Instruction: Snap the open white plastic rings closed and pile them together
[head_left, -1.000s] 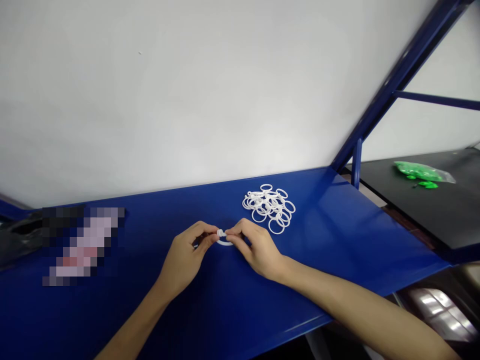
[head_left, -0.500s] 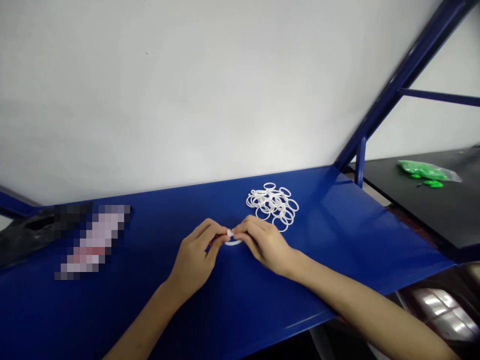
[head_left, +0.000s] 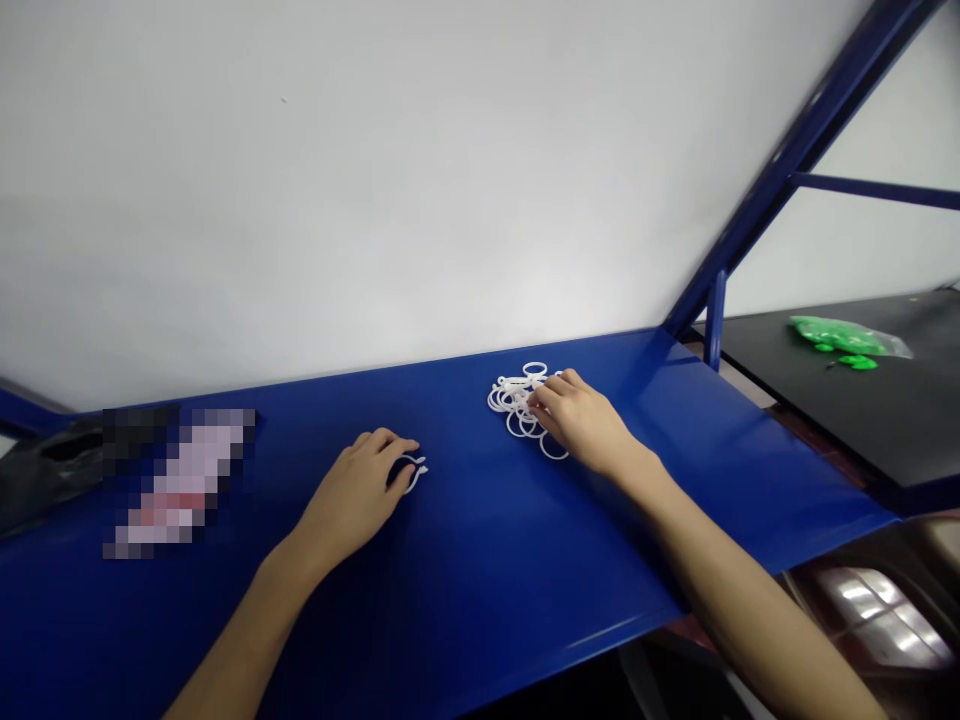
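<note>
Near the middle of the table, my left hand (head_left: 366,485) has its thumb and fingers around a thin white plastic ring (head_left: 415,482). This ring is split, its two knobbed ends apart and pointing right; part of it is hidden under the hand. Farther right, my right hand (head_left: 589,420) reaches over a pile of similar white rings (head_left: 517,425). Its fingers are bent together with the tips among the rings, closed on one at the pile's edge. The hand covers the right side of the pile.
The blue table (head_left: 480,570) meets a pale wall (head_left: 450,200). At left lie a black plastic bag (head_left: 45,480) and a blurred-out pinkish item (head_left: 184,480). A blue frame post (head_left: 757,190) rises at right. Beyond it, a bag of green pieces (head_left: 844,335) lies on a black table (head_left: 810,400).
My hands have come apart from the ring they both pinched. The left moved left with the ring, whose ends now stand open. The right moved right and away to the pile.
</note>
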